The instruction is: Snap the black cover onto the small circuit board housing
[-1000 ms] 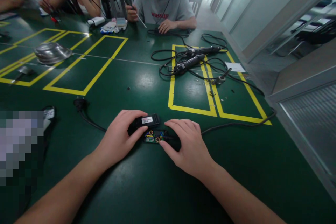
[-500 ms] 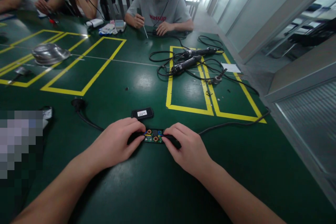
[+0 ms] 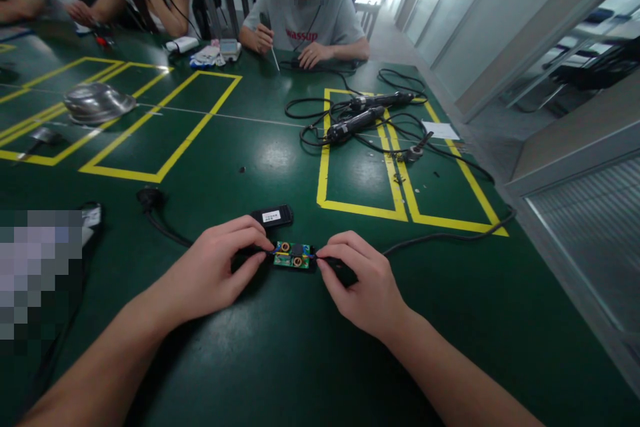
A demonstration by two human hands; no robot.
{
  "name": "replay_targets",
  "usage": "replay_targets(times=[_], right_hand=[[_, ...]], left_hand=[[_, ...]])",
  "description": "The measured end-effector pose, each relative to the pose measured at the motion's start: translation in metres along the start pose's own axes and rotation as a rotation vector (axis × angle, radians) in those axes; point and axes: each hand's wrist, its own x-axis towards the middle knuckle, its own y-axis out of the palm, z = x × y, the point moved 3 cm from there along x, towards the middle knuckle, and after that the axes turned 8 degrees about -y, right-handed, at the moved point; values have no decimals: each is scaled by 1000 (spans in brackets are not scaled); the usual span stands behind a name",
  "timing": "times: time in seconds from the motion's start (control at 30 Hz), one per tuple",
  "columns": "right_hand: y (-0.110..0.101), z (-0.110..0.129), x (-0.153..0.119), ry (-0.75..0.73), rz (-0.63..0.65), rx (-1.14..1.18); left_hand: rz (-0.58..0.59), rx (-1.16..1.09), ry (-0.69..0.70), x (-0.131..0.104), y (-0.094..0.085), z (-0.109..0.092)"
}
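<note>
A: Compared with a second ago, changed how?

B: Now at work on both ends of the circuit board (image 3: 293, 255). With the left hand (image 3: 220, 263), no longer holding the black cover (image 3: 273, 215); with the right hand (image 3: 357, 270), no longer spread loosely by the board's right end.

A: Left the cover where?

B: Down on the bench (image 3: 250, 347), just beyond the board and a little to its left, label up. Impossible to tell whether touching the left knuckles.

A: Find the board itself where?

B: Between both hands, component side up. Compared with half a second ago, apparently tilted or slightly raised against the dark lower casing (image 3: 313, 261); hard to judge how far.

A: Describe the grip.

B: On the left, fingers together, seemingly pinched on the left cable (image 3: 173, 233) right at the board's left end. On the right, likewise pinched, seemingly on the right cable (image 3: 430, 239), just past the board's right end. Partly hidden by fingers in both cases.

A: Meaning what for the work?

B: Probably done with uncovering, now handling the bare board by the cable ends. Risky, probably, for the thin coloured wires (image 3: 275, 251) if tugged hard.
</note>
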Motion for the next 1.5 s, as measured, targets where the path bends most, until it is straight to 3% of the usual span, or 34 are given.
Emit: replay_targets(times=[0.4,0.77,1.03,1.17,1.27,1.37,1.5], right_hand=[[4,-5,-1,89,130,-48],[5,-3,-3,68,137,-31],[9,3,-4,65,107,-173],[10,3,-4,31,87,-219],[9,4,-4,29,72,-189],[7,4,-4,49,59,-151],[6,3,-4,80,76,-140]], left_hand=[[88,-39,-97,0,4,8],[102,-40,-75,1,4,9],[-27,103,68,-1,7,9],[-155,140,-30,1,12,11],[-264,160,-183,7,12,23],[-228,160,-292,12,14,36],[-205,142,-316,13,13,39]])
